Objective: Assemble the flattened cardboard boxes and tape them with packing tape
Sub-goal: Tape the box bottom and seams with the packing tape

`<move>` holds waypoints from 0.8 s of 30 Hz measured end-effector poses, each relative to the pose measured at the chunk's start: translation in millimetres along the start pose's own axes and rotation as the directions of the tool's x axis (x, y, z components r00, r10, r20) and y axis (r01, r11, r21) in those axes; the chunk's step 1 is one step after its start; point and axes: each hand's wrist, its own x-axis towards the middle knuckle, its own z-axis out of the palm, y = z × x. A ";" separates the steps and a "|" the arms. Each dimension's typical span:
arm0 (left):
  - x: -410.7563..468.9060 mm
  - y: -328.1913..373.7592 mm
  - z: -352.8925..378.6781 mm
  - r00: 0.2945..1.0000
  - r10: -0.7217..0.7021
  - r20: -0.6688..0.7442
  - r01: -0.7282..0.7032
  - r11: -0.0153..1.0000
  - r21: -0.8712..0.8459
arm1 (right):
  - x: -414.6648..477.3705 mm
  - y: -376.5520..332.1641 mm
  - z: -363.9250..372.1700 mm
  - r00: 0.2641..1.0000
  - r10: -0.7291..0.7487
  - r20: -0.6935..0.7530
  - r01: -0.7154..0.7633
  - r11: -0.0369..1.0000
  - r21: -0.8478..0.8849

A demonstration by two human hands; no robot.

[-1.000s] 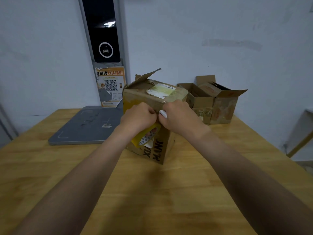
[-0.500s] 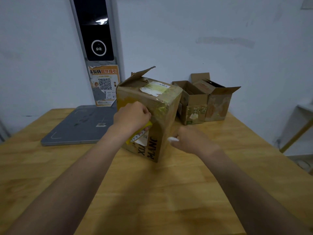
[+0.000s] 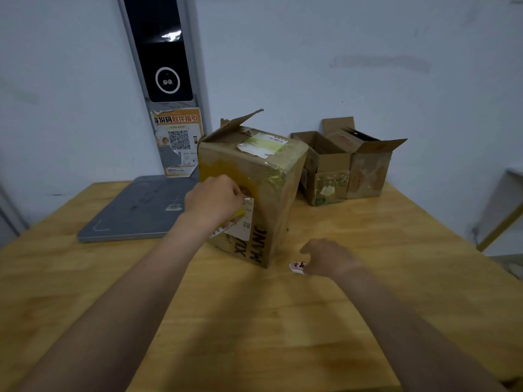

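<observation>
Since half a second ago my right hand (image 3: pixel 328 257) has dropped from the box (image 3: pixel 263 176) to the table (image 3: pixel 254 321), fingertips on a small white piece (image 3: pixel 297 265); whether it grips it, I cannot tell. My left hand (image 3: pixel 215 203), well apart, clutches the tape dispenser (image 3: pixel 236 220) against the box's near face. I should press the strip flat before tearing.

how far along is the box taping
Done: front box stands assembled, yellow tape across its top edge. In hand: left hand holds the tape roll against its side; right hand holds a small white item. Left: its raised rear flap, two open boxes behind.
</observation>
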 end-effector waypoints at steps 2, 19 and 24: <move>-1.0 -4.3 -1.3 1.000 -0.029 -0.006 0.029 0.999 -0.034 | 1.4 -0.7 -25.1 0.983 -0.025 -0.182 0.044 0.994 0.101; -9.6 -20.1 9.8 0.917 -0.388 0.097 0.219 0.285 -0.933 | 40.7 -81.7 -77.1 0.436 -0.119 -0.892 0.503 0.854 0.132; -18.3 -6.9 23.5 0.939 -0.344 0.014 0.166 0.417 -0.894 | 38.1 -77.7 -51.2 0.429 -0.251 -0.868 0.515 0.857 0.007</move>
